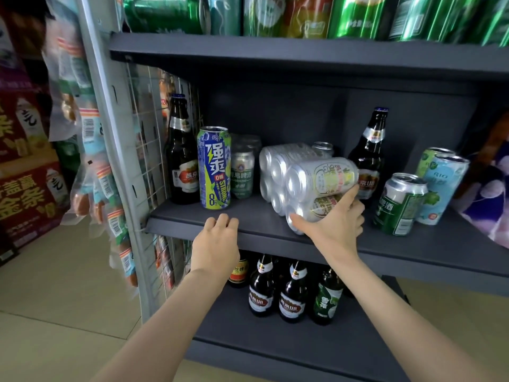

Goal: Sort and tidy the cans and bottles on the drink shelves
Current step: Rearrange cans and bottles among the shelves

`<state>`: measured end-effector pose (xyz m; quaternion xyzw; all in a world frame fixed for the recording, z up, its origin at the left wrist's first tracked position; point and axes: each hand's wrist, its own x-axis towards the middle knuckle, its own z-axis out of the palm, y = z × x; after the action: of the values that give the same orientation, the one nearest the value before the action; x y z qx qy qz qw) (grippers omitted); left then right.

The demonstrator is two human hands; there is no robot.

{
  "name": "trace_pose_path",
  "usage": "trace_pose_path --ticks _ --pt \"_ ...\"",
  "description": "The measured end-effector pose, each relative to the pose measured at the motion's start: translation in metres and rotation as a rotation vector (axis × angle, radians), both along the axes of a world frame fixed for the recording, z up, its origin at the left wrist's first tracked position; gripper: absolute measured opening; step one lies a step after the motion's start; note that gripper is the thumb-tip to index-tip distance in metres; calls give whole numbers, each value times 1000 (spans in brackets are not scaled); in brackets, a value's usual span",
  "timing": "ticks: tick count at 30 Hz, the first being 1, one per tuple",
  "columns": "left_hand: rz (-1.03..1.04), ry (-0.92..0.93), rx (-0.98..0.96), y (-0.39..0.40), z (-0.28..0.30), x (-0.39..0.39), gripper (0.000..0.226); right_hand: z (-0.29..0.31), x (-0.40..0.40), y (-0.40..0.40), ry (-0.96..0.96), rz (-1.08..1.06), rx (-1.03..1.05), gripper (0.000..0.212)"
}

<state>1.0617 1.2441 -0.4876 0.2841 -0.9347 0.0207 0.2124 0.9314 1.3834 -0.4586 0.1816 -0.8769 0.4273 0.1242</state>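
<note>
Silver shrink-wrapped can pack [305, 183] lies on the middle shelf [413, 244] — right hand [334, 221] grips its end; left hand [220, 230], fingers curled and empty, rests at the shelf edge.

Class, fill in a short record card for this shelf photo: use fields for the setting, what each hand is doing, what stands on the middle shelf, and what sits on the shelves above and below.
Setting: dark shop shelving, middle shelf at hand height
Left hand: resting on the shelf's front edge, holding nothing
Right hand: gripping the silver can pack, which lies on its side
Left of pack: brown bottle, tall blue-green can, green cans behind
Right of pack: second brown bottle, green can, pale blue cans
Upper shelf: mostly green cans
Lower shelf: upright bottles
</note>
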Motion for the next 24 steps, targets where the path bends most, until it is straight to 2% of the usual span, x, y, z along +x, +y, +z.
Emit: trace_pose_path --ticks 2,8,12,24 --pt "-1 0 14 0 1 0 33 10 4 12 129 11 80 139" --pt "-14 -2 60 -6 6 3 33 33 1 17 755 113 468 128" --pt "-27 10 48 -11 12 4 29 19 -5 9 978 215 653 127" --pt "-56 36 -10 -17 16 -5 23 19 -26 -7 765 356 716 122"
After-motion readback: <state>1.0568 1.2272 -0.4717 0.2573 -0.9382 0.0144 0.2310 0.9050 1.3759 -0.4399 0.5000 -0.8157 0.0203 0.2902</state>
